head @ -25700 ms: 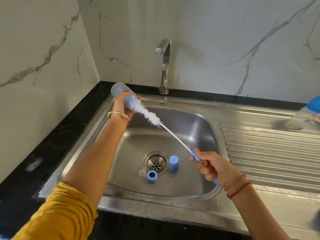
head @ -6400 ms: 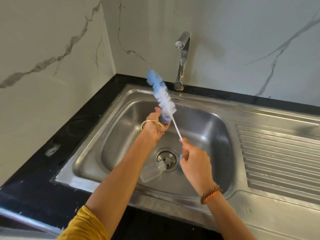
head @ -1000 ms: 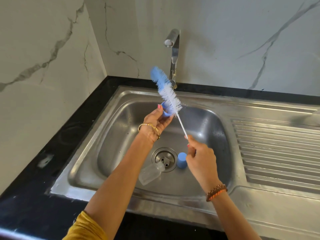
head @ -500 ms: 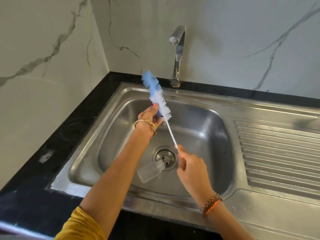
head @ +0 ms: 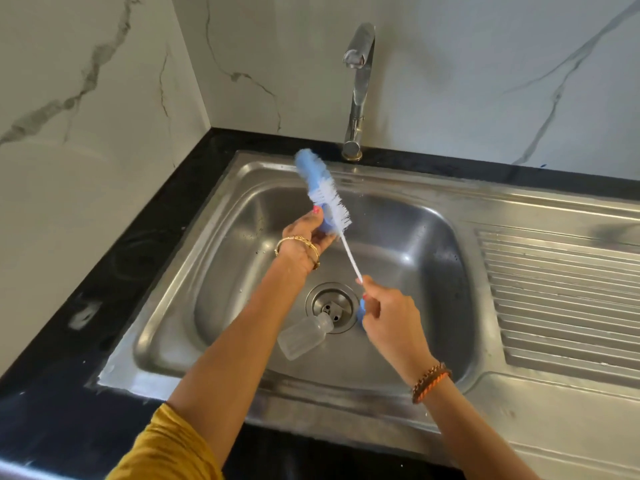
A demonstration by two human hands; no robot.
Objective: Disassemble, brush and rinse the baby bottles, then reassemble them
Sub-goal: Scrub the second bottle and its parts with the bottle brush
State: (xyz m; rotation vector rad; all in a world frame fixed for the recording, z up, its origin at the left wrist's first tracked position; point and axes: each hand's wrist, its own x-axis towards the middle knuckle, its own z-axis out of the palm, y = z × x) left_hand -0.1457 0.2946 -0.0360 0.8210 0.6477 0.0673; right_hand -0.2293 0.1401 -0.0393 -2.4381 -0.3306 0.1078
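Observation:
My left hand [head: 303, 237] holds a small blue bottle ring [head: 327, 227] above the sink basin [head: 422, 271]. My right hand [head: 388, 317] grips the handle of a long bottle brush [head: 329, 199], whose white and blue bristles pass through the ring and point up toward the back left. A clear bottle body [head: 304, 337] lies on its side on the basin floor beside the drain [head: 332, 306]. A sliver of a blue cap [head: 360, 311] shows behind my right hand, mostly hidden.
A steel tap [head: 358, 88] stands at the back of the sink; no water runs. A ribbed drainboard [head: 561, 299] lies to the right. Black countertop [head: 138, 258] borders the sink, with marble walls on the left and behind.
Both hands and the brush have stayed over the basin, the brush sliding slightly through the ring. The view has shifted a little. The bottle body has not moved.

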